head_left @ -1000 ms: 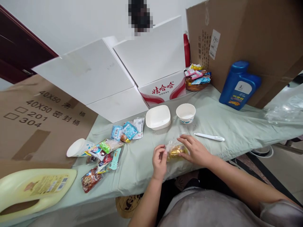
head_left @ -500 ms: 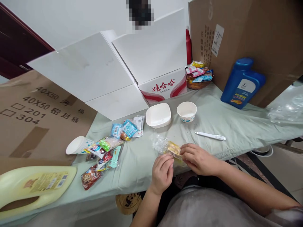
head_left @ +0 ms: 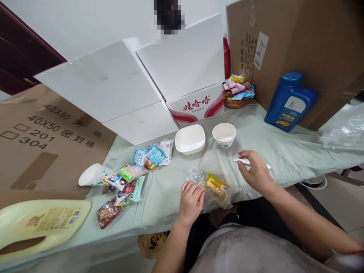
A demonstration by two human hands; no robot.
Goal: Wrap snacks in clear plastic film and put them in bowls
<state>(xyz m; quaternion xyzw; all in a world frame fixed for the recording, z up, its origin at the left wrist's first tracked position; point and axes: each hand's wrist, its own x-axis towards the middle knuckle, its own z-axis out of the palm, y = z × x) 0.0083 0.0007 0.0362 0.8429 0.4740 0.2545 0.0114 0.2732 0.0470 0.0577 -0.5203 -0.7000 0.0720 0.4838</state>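
Person seated at the table w/ the pale green cloth (head_left: 287, 151). Taking the square white bowl (head_left: 190, 139) as the marker: the yellow snack packet (head_left: 216, 186) in its crinkly clear wrap lies toward the person from that bowl and a bit to the R, at the near table edge, wrap partly hanging over.

L hand (head_left: 191, 201) sits just L of the packet, fingers (head_left: 197, 189) curled in tight and touching the wrap's near-left edge. The yellow part itself lies free beside the knuckles, not inside the fist. Can't tell if the wrap is really pinched.

R hand (head_left: 256, 172) is well clear of the packet, further R of the bowl and nearer the person, bent down over a white pen (head_left: 266, 166). It hides the pen's middle and both ends stick out. Whether the fingers are closed on it can't be told.

Round paper bowl (head_left: 224, 134) stands just R of the square one. Heap of snack sachets (head_left: 126, 182) lies to its L and nearer.
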